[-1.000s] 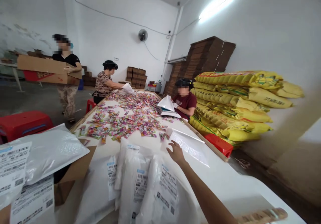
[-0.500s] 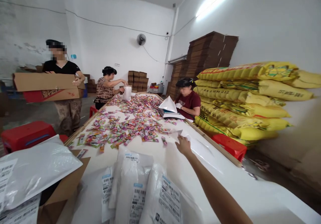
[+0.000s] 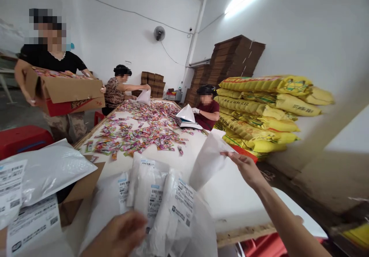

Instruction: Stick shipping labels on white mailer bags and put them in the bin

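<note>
My right hand pinches the edge of an unlabelled white plastic mailer bag, which hangs slack and upright over the right side of the table. Low in the view, my left hand is smeared by motion, so its fingers are unclear. It is in front of several white mailer bags with printed barcode labels, bunched together at the near side. Whether it touches them I cannot tell. Beyond them, small colourful sachets lie scattered over the white tabletop.
At left, filled mailers rest over an open carton. A co-worker holds a box of sachets. Two others sit at the table, one by a scale bearing a white bag. Yellow sacks and red stools flank it.
My right hand has lifted the white mailer bag off the tabletop by its edge. My left hand has come into view. The standing co-worker with the box has come nearer.
</note>
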{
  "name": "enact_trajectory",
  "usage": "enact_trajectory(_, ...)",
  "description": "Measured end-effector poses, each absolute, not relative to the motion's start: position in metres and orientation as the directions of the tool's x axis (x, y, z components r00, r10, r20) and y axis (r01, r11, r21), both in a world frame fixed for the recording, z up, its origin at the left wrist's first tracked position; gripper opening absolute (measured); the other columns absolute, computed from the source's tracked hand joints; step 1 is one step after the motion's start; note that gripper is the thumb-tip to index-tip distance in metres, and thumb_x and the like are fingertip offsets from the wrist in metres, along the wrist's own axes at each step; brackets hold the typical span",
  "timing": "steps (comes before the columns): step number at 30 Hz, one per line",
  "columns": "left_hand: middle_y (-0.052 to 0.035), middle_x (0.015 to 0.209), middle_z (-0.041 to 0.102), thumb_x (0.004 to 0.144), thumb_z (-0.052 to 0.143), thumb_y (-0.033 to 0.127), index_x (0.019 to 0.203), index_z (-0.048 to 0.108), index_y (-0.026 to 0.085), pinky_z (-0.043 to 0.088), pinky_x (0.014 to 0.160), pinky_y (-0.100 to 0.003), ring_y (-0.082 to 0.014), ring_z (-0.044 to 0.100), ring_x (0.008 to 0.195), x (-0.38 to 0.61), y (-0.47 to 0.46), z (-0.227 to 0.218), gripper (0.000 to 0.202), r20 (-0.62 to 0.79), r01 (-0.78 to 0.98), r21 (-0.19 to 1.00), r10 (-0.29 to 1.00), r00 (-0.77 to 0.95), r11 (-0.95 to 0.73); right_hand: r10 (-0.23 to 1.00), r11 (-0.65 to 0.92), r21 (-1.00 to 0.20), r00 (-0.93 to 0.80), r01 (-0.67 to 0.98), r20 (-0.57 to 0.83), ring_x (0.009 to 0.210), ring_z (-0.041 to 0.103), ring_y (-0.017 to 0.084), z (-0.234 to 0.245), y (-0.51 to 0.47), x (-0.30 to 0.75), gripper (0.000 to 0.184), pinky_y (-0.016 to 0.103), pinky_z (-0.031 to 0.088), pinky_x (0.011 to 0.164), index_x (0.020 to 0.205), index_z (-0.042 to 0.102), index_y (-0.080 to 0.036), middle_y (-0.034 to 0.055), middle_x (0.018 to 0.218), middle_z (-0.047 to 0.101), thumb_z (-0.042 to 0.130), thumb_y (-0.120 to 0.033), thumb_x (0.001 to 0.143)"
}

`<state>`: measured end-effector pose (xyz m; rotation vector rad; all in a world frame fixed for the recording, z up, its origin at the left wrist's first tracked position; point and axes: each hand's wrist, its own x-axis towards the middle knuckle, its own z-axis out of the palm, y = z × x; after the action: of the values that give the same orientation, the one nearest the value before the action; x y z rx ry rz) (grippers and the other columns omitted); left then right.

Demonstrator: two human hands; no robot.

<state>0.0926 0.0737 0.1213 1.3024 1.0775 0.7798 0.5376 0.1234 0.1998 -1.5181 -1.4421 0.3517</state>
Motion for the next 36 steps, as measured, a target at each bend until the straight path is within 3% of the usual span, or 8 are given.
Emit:
enact_trajectory(4, -0.0051, 0.117, 0.064, 0.074, 0.068, 0.035, 0.102, 0.072, 0.031, 0.032, 0.107, -0.042, -0.0276, 0.051, 0.115, 0.167, 0.072, 0.122, 0.029, 0.143, 0.073, 0.955, 0.664, 0.734, -0.286, 0.908, 0.214, -0.836, 0.213, 0.506, 0.361, 0.109, 0.058, 0.03, 0.205, 0.11, 0.51, 0.053, 0.046, 0.034, 0.104, 0.093, 0.075, -0.02, 0.0098, 0.107, 0.071, 0.064, -0.066, 0.071)
enact_trajectory(7, -0.011, 0.105, 0.064, 0.065, 0.077, 0.036, 0.1, 0.069, 0.021, 0.036, 0.102, -0.044, -0.0298, 0.056, 0.104, 0.215, 0.081, 0.12, 0.04, -0.042, -0.072, 0.989, 0.716, 0.697, 0.128, 0.945, 0.219, -0.837, 0.104, 0.502, 0.31, 0.092, 0.063, 0.026, 0.221, 0.099, 0.489, 0.045, 0.041, 0.041, 0.094, 0.081, 0.076, -0.019, 0.0075, 0.09, 0.073, 0.068, -0.062, 0.069)
enact_trajectory(10, -0.0173, 0.107, 0.06, 0.067, 0.066, 0.063, 0.119, 0.049, 0.013, 0.048, 0.083, -0.044, -0.0314, 0.062, 0.093, 0.251, 0.104, 0.127, 0.074, -0.29, -0.272, 0.74, 0.657, 0.696, 0.615, 0.973, 0.22, -0.84, -0.055, 0.496, 0.222, 0.075, 0.061, 0.022, 0.231, 0.083, 0.465, 0.042, 0.036, 0.047, 0.079, 0.069, 0.073, -0.018, 0.0053, 0.075, 0.07, 0.066, -0.059, 0.071)
enact_trajectory(13, -0.0264, 0.116, 0.056, 0.072, 0.037, 0.08, 0.127, 0.037, 0.007, 0.05, 0.08, -0.046, -0.035, 0.063, 0.1, 0.283, 0.122, 0.141, 0.091, -0.269, -0.37, 0.55, 0.578, 0.77, 0.749, 0.975, 0.204, -0.879, -0.175, 0.432, 0.14, 0.059, 0.051, 0.015, 0.231, 0.072, 0.445, 0.046, 0.029, 0.042, 0.062, 0.056, 0.064, -0.017, 0.0017, 0.059, 0.061, 0.063, -0.058, 0.075)
enact_trajectory(19, -0.0164, 0.104, 0.064, 0.082, 0.029, 0.073, 0.113, 0.054, 0.007, 0.049, 0.089, -0.031, -0.023, 0.063, 0.1, 0.323, 0.103, 0.133, 0.076, -0.196, -0.484, 0.32, 0.556, 0.808, 0.815, 0.981, 0.138, -0.858, -0.187, 0.495, 0.05, 0.044, 0.021, 0.007, 0.213, 0.052, 0.449, 0.053, 0.024, 0.016, 0.046, 0.049, 0.041, -0.019, -0.0071, 0.045, 0.03, 0.058, -0.059, 0.078)
enact_trajectory(25, -0.0133, 0.085, 0.065, 0.075, 0.031, 0.079, 0.101, 0.057, 0.005, 0.052, 0.077, -0.031, -0.0199, 0.063, 0.073, 0.289, 0.097, 0.115, 0.083, -0.441, -0.29, 0.479, 0.512, 0.737, 0.829, 0.997, -0.027, -0.636, -0.022, 0.771, -0.069, 0.049, 0.016, 0.008, 0.162, 0.001, 0.465, 0.051, 0.026, 0.012, 0.047, 0.05, 0.023, -0.021, -0.0067, 0.051, 0.018, 0.054, -0.048, 0.082)
enact_trajectory(29, -0.0112, 0.076, 0.067, 0.075, 0.05, 0.066, 0.085, 0.064, 0.011, 0.052, 0.07, -0.033, -0.022, 0.064, 0.068, 0.279, 0.11, 0.128, 0.058, -0.439, -0.107, 0.616, 0.453, 0.776, 0.78, 0.994, -0.111, -0.495, 0.097, 0.862, -0.053, 0.052, 0.041, 0.012, 0.148, -0.019, 0.45, 0.018, 0.024, 0.024, 0.051, 0.064, 0.049, -0.021, -0.0046, 0.056, 0.045, 0.055, -0.03, 0.079)
enact_trajectory(36, -0.0056, 0.054, 0.063, 0.055, 0.053, 0.013, 0.063, 0.062, 0.013, 0.051, 0.058, -0.029, -0.0162, 0.059, 0.048, 0.274, 0.102, 0.133, 0.012, -0.463, 0.151, 0.814, 0.47, 0.752, 0.561, 0.994, 0.057, -0.751, 0.037, 0.658, 0.107, 0.08, 0.056, 0.017, 0.142, -0.01, 0.395, 0.013, 0.027, 0.041, 0.071, 0.096, 0.054, -0.022, 0.0024, 0.09, 0.062, 0.052, -0.03, 0.086)
